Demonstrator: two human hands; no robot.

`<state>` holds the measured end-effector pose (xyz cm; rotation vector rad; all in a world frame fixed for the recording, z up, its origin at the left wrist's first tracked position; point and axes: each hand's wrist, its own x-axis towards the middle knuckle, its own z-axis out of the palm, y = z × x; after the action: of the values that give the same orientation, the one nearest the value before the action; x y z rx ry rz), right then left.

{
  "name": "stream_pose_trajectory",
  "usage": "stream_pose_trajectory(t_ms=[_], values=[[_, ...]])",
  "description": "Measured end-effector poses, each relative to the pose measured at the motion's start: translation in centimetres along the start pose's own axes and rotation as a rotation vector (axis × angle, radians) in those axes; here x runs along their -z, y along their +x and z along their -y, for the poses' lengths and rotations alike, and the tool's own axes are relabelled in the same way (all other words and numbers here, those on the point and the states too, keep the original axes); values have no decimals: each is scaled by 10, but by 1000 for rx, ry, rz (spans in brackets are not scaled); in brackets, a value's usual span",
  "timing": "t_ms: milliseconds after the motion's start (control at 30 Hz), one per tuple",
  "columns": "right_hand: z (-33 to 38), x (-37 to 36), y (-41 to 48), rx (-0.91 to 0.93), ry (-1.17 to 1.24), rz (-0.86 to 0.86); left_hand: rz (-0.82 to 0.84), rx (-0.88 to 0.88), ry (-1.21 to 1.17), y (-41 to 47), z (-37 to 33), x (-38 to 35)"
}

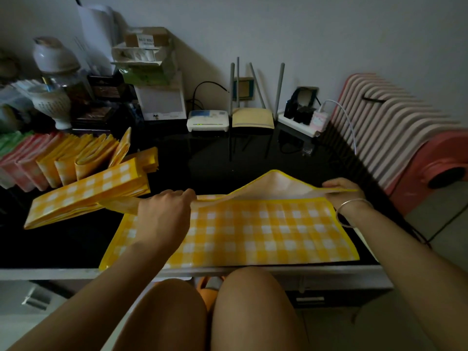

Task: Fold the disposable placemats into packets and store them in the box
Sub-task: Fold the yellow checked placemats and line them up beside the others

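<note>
A yellow-and-white checked placemat [253,231] lies spread on the black table near its front edge. Its far part is lifted and doubled toward me, showing a pale underside [276,184]. My left hand [164,211] pinches the fold at the mat's left. My right hand [342,192], with a thin bangle on the wrist, pinches the fold at the right end. To the left lies a long folded stack of yellow checked mats [88,191]. Behind it stands a row of folded packets [63,158], yellow, pink and green, upright side by side; what holds them is hidden.
A white modem [207,121], a yellow router with antennas [253,117] and a power strip with plugs [301,117] sit along the wall. Boxes and jars [101,79] crowd the back left. A pink radiator heater [405,138] stands beside the table on the right.
</note>
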<state>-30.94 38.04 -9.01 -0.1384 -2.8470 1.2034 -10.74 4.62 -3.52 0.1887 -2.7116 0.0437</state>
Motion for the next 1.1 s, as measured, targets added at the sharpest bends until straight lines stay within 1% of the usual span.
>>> stream_pose_trajectory(t_ms=[33,100,167,200,267,300,367,433,467,567,633,700,767,867,1000,1033,1100], values=[[-4,0,0,6,159,29,9,-11,-5,-3,1,-2],[-8,8,-8,-63,492,67,41,-42,-35,-7,4,-4],[-9,22,-22,-129,643,37,105,-70,-87,-13,8,-8],[-7,28,-31,-154,675,10,154,-71,-117,-16,10,-9],[-12,40,-49,-136,740,-50,261,-69,-163,-21,14,-9],[-14,44,-59,-169,802,-50,304,-65,-165,-23,16,-10],[-19,50,-74,-165,812,-58,413,-79,-144,-27,20,-12],[-23,46,-84,-110,675,-107,535,-87,-142,-31,24,-15],[-23,43,-90,-67,574,-136,569,-86,-151,-33,25,-17],[-7,26,-108,133,200,-221,540,-88,-191,-34,28,-22],[10,11,-119,300,-5,-212,476,-111,-200,-31,28,-26],[27,-10,-129,423,-94,-140,423,-129,-194,-26,26,-31],[48,-33,-136,503,-152,-28,423,-93,-130,-18,25,-36],[74,-67,-137,563,-349,176,547,2,-56,-8,25,-49],[83,-100,-128,582,-647,362,699,110,-84,-9,28,-72],[80,-105,-126,579,-698,407,727,117,-94,-10,29,-76],[71,-108,-123,566,-762,464,729,119,-118,-13,31,-82]])
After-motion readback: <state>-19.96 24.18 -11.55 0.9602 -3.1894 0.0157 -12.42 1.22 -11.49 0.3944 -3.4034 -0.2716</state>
